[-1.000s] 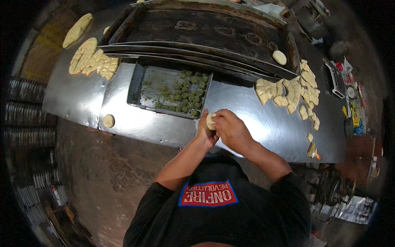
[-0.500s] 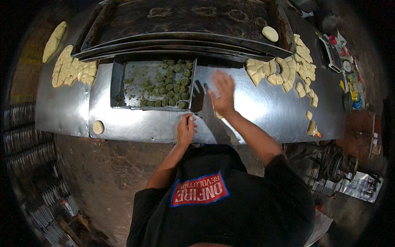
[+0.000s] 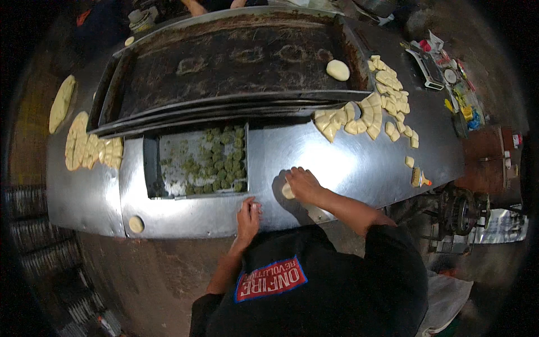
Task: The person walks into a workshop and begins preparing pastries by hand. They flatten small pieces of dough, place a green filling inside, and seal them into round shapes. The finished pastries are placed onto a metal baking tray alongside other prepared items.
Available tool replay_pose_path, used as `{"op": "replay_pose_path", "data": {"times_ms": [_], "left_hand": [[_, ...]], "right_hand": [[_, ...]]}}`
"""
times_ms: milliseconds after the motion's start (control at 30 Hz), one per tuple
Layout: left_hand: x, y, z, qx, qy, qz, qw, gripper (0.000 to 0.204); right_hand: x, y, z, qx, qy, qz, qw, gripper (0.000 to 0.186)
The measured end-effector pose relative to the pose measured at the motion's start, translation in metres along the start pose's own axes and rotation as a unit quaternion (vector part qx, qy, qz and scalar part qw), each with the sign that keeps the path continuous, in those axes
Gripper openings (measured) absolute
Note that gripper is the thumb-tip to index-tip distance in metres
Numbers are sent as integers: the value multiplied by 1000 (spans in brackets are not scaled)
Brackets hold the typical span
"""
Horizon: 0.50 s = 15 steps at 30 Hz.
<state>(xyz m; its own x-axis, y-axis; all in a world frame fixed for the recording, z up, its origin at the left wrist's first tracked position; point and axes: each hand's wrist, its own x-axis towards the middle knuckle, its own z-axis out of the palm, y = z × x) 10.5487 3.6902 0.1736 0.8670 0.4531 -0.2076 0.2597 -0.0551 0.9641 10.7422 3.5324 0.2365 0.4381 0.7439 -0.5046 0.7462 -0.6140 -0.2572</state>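
Observation:
My right hand (image 3: 303, 186) is on a pale dough round (image 3: 288, 191) on the steel tabletop, fingers bent over it. My left hand (image 3: 249, 216) rests empty by the front edge, fingers slightly bent and apart, just below a metal tray (image 3: 147, 168) of lumpy green balls (image 3: 222, 163). Another flat round (image 3: 136, 224) lies at the left front edge. Cut dough pieces lie in clusters at the left (image 3: 90, 143) and right (image 3: 359, 118).
Stacked dark baking pans (image 3: 230, 95) span the back, with a round (image 3: 338, 70) on top. A brush (image 3: 418, 178) lies at the right. Beyond are a scale (image 3: 426, 67) and clutter. Another person's arms (image 3: 199, 8) show at the top.
Both hands held the dough together a second ago and have since parted. My right hand, raised half a second ago, has come down on the dough on the table. The view has shifted.

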Motion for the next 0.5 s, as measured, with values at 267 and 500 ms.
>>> {"op": "replay_pose_path", "data": {"times_ms": [267, 500], "left_hand": [[12, 6, -4, 59, -72, -91, 991, 25], [54, 30, 23, 101, -177, -31, 979, 24]], "right_hand": [[-24, -7, -193, 164, 356, -162, 906, 35], [53, 9, -261, 151, 187, 68, 968, 18]]}}
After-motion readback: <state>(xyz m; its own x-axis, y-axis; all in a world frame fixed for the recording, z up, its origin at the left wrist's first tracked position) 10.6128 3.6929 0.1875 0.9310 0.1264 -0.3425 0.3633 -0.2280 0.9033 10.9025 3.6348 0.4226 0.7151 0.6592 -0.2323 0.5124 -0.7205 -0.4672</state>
